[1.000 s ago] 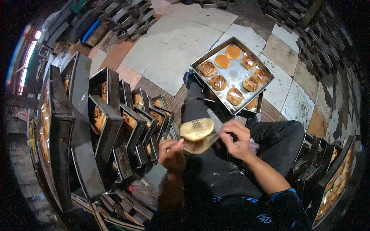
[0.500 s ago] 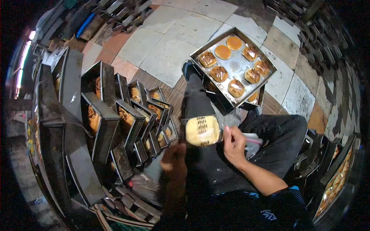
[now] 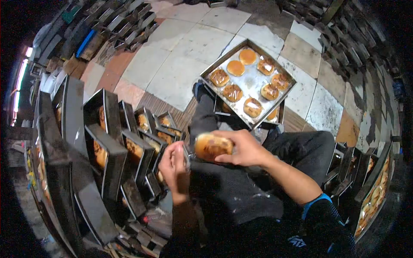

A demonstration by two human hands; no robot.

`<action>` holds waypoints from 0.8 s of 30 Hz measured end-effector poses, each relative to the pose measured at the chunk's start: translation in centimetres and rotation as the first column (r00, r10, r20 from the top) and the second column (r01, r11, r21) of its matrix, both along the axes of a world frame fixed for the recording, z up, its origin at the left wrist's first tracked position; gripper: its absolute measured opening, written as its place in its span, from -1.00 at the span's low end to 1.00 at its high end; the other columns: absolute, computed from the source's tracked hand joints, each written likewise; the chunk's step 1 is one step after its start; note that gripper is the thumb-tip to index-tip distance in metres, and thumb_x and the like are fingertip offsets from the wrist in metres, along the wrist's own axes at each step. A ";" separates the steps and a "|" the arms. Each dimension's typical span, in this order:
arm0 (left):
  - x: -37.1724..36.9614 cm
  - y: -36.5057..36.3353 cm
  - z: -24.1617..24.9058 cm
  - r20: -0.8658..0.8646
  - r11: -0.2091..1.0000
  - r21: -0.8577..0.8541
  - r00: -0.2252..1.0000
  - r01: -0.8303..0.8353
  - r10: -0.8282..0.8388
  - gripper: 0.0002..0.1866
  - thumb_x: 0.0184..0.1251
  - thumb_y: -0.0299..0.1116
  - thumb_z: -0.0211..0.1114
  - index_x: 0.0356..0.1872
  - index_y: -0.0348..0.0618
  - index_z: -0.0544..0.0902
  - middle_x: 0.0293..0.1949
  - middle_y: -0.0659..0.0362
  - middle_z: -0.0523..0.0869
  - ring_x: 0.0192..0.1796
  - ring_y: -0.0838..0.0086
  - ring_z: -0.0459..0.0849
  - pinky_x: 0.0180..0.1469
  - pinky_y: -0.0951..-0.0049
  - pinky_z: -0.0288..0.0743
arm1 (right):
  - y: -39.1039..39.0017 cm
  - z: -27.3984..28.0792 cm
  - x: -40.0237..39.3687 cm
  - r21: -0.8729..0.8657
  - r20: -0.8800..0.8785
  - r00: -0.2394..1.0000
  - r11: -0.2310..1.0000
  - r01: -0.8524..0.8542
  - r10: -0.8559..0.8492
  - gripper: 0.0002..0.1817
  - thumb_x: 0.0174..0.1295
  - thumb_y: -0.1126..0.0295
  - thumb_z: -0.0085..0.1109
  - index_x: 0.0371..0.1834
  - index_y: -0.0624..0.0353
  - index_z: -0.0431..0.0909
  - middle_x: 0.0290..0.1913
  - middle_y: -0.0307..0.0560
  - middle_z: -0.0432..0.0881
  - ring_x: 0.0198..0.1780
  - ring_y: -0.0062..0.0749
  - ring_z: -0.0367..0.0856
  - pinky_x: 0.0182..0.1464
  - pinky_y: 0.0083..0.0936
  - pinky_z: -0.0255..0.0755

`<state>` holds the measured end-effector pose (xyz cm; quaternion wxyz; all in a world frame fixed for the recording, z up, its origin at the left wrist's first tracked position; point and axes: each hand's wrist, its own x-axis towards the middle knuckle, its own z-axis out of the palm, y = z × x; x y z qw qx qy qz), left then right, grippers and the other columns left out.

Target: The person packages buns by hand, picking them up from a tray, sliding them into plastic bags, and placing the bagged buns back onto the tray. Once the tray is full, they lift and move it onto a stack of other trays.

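My right hand [image 3: 245,148] is wrapped round a brown-topped bun [image 3: 211,147] in clear, shiny plastic, above my lap. Just left of the bun, my left hand [image 3: 174,165] is raised with its fingers bent together. A thin greyish strip shows beside those fingertips, close to the wrapper's end; whether they pinch it is hard to make out. Past my knees, a square metal tray [image 3: 207,74] bears several round buns, some in shiny wrapping, and two plain-looking buns [image 3: 235,68] near its far corner.
Under the tray sits another metal tray [image 3: 275,120] with buns. Stacked dark baking tins [image 3: 116,159] with bread inside crowd my left side. At my right stands a long tray [image 3: 374,202] of bread. More tins [image 3: 124,21] lie across the tiled floor [image 3: 185,56].
The bun has turned from its pale, printed side to its brown side. My right hand has moved left and now grasps it. My left hand has risen out of shadow towards the bun.
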<state>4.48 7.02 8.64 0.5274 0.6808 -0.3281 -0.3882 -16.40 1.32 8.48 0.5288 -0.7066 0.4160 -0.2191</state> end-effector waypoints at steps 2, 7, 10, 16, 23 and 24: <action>0.3 -0.4 -1.6 0.014 1.000 0.006 1.000 0.014 -0.015 -0.70 0.45 -0.21 0.18 -0.20 -0.31 0.65 -0.31 0.24 0.65 -0.30 0.69 0.52 -0.24 0.62 0.39 | -2.6 -3.8 -1.9 0.133 0.015 0.964 0.956 0.260 -0.265 -0.29 0.02 0.06 0.50 0.16 0.31 0.53 -0.04 0.02 0.71 -0.05 -0.32 0.70 0.06 -0.40 0.53; -8.6 0.4 -2.6 0.056 0.900 -0.027 0.899 0.435 -0.434 -0.73 0.29 -0.21 0.33 -0.15 -0.18 0.62 -0.36 0.10 0.65 -0.32 0.32 0.64 -0.18 0.35 0.49 | -12.3 -15.1 -8.7 0.521 0.036 0.632 0.554 0.649 -0.774 -0.45 0.13 0.10 0.44 -0.01 0.23 0.41 -0.25 -0.04 0.61 -0.37 -0.35 0.63 -0.47 -0.47 0.56; -13.2 0.7 -4.8 0.505 0.747 -0.058 0.665 0.662 -0.551 -0.68 0.20 -0.29 0.36 -0.06 -0.17 0.62 -0.26 0.06 0.61 -0.25 0.15 0.63 -0.09 0.21 0.49 | -14.0 -19.4 -14.6 0.028 -0.168 0.599 0.603 0.797 -0.783 -0.51 0.25 0.06 0.29 0.08 0.21 0.58 -0.16 -0.07 0.71 -0.31 -0.29 0.66 -0.38 -0.38 0.58; -13.3 2.9 -9.0 0.364 0.522 0.187 0.435 0.832 -0.824 -0.84 0.27 -0.36 0.25 -0.18 -0.15 0.65 -0.19 -0.01 0.64 -0.14 -0.02 0.66 -0.05 0.02 0.53 | -2.3 -13.9 -16.1 0.296 -0.291 0.947 0.929 0.222 -0.133 -0.83 0.16 0.34 0.33 -0.33 0.23 0.74 -0.42 -0.25 0.73 -0.36 -0.62 0.60 -0.30 -0.52 0.47; -14.9 3.0 -8.6 0.402 0.561 0.236 0.446 0.794 -0.800 -0.65 0.41 -0.13 0.20 -0.27 -0.29 0.65 -0.21 -0.15 0.71 -0.25 -0.02 0.72 -0.22 0.07 0.57 | 7.6 -4.0 -13.2 -0.157 -0.248 0.955 0.980 0.125 -0.161 -0.94 0.14 0.58 0.23 -0.32 0.29 0.61 -0.37 0.06 0.68 -0.35 -0.18 0.68 -0.23 -0.40 0.52; -14.7 3.0 -8.1 0.409 0.543 0.236 0.424 0.806 -0.808 -0.65 0.41 -0.13 0.20 -0.27 -0.29 0.65 -0.21 -0.15 0.71 -0.25 -0.02 0.72 -0.22 0.07 0.57 | 7.8 -4.0 -13.0 -0.361 -0.190 0.956 0.921 0.145 -0.225 -0.94 0.14 0.60 0.21 -0.33 0.29 0.60 -0.34 0.09 0.66 -0.32 -0.14 0.68 -0.22 -0.39 0.52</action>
